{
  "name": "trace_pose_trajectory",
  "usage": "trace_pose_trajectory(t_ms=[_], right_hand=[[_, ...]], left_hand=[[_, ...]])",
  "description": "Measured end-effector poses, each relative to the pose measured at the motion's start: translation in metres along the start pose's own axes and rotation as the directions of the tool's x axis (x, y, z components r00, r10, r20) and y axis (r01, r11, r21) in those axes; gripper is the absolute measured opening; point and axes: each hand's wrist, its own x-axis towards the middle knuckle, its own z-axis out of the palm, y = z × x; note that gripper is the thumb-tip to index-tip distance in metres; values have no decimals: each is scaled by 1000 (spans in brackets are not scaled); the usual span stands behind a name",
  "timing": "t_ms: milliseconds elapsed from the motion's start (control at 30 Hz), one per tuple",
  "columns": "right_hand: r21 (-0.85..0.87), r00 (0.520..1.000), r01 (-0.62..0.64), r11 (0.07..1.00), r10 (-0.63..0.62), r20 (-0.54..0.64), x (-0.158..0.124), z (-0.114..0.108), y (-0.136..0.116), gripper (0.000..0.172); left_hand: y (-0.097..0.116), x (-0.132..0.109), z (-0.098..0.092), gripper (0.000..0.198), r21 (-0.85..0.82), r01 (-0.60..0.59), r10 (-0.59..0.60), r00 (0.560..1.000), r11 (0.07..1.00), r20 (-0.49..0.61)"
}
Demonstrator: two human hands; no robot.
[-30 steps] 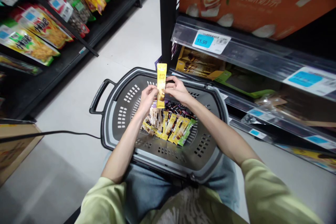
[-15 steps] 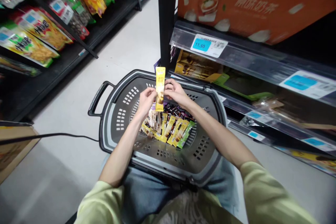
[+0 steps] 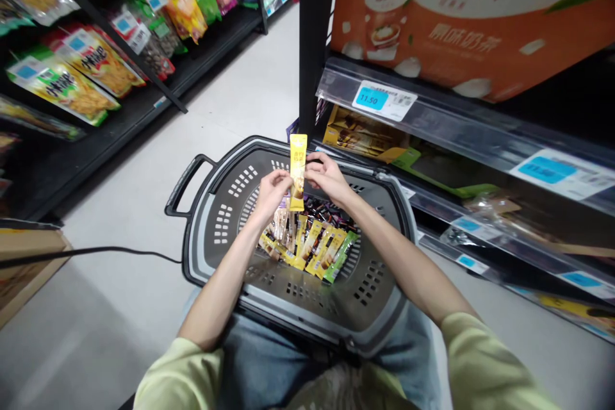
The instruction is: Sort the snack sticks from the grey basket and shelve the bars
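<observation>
Both hands are up over the basket, pinching one yellow stick packet [image 3: 298,157] between them. The left hand [image 3: 271,191] has fingertips closed on its left edge and the right hand [image 3: 327,176] does the same on the right edge, both around the lower half. The top half stands free above the fingers, upright, w/ the printed face toward the camera. My guess is the edge-pinch is what keeps it flat w/o covering the label.

Right below the hands is a loose pile of stick packets [image 3: 312,240] in the middle of the basket floor. They're mostly yellow, w/ a green one and some dark ones further back, fanned out and overlapping, not stacked. The grey basket [image 3: 204,256] sits against the person's lap, jeans [image 3: 269,365] just under its near rim, prob so it stays put w/ both hands off it. Its handle [image 3: 185,186] sticks out well left of the left hand, nobody touching it.

Off to the right of the right hand is a shelf rail w/ a blue price tag [image 3: 382,98] and a big orange carton [image 3: 456,19] above that. Far left of the left hand there are snack bags [image 3: 62,80] on the opposite shelves, and a black cable [image 3: 96,248] runs along the floor.
</observation>
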Motion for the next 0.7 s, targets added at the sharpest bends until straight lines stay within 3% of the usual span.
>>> trace_pose_trajectory(t_ms=[333,700], right_hand=[[21,1000,-14,1000,13,21,-3,4,2,46],[-27,1000,15,1000,-15,4,-4,2,-3,41]], left_hand=[[-2,1,0,6,-57,-73,70,997,996,-44],[1,0,0,7,-21,-49,47,997,999,-66]])
